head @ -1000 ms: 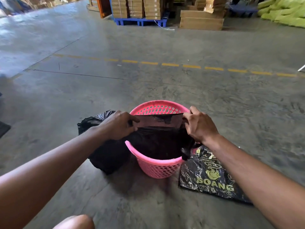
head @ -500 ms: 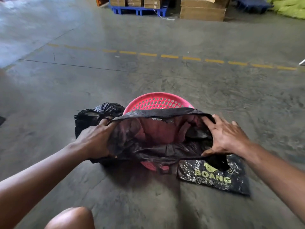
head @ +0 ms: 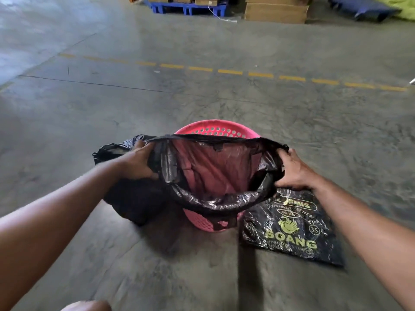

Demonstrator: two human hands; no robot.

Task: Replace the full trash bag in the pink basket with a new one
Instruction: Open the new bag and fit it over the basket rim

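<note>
Now two hands (head: 137,162) (head: 294,171) stretch one new bag (head: 215,171) over one pink basket (head: 215,129).

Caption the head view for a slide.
Both hands, left and right, stretch a new black bag over the pink basket.

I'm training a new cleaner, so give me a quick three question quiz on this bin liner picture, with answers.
1. True or false: the thin black plastic liner is fully folded over the rim of the round pink plastic basket.
2. Which hand grips the liner's edge on the side of the full black trash bag?
3. What lies flat on the concrete floor under the right hand?

Key: 1. False; the far rim is still bare. 2. The left hand. 3. A black printed packet with yellow lettering.
</note>
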